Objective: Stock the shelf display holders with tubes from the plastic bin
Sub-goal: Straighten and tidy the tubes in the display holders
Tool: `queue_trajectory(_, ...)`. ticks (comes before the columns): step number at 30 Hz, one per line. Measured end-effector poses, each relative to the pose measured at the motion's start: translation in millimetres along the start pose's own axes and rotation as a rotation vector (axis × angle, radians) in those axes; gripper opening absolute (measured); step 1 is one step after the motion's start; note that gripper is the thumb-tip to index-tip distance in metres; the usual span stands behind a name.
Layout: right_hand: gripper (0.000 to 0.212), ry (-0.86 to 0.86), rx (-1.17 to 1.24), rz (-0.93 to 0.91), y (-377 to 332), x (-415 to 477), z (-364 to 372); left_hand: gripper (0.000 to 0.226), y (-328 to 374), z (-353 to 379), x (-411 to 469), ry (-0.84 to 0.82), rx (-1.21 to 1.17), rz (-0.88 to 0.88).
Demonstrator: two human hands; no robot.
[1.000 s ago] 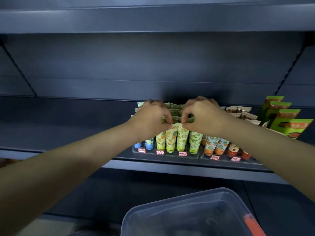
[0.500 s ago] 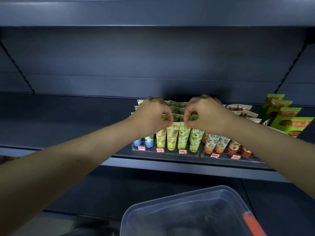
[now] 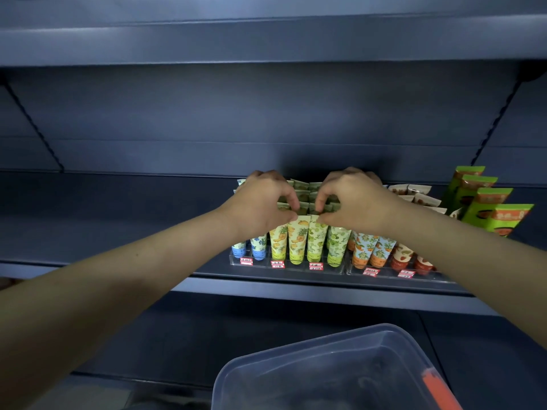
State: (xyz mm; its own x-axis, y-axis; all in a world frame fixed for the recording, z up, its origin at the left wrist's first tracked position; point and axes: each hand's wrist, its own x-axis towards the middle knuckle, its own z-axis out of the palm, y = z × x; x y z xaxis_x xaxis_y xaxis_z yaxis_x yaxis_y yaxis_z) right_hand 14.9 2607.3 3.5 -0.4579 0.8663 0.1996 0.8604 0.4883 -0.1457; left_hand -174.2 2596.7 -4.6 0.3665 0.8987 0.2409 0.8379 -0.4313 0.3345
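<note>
Two clear display holders (image 3: 296, 269) sit side by side on the dark shelf, filled with rows of upright printed tubes. My left hand (image 3: 260, 202) pinches the flat top of the yellow fruit-print tube (image 3: 297, 241) in the front row. My right hand (image 3: 352, 199) pinches the top of the green lime-print tube (image 3: 316, 241) beside it. Blue tubes (image 3: 257, 247) stand to the left, orange and red tubes (image 3: 370, 251) in the right holder. The clear plastic bin (image 3: 296, 359) lies below the shelf at the bottom; an orange tube (image 3: 438, 389) shows at its right side.
Green boxes (image 3: 485, 202) stand at the shelf's right end. Red-and-white price tags (image 3: 276, 264) line the holders' front edge. The shelf (image 3: 118, 220) stretches bare to the left, and another shelf (image 3: 266, 39) hangs overhead. A slanted bracket (image 3: 32, 125) runs at the back left.
Both hands stay at the tube tops in the middle rows; their fingertips have shifted slightly on the front tubes. The view has drifted a little.
</note>
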Motion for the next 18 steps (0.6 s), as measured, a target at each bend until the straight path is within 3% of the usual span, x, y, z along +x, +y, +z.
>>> queue_trajectory(18, 0.012, 0.104, 0.046, 0.094, 73.4, -94.7, -49.6, 0.02, 93.3, 18.8, 11.4, 0.029, 0.011, 0.091)
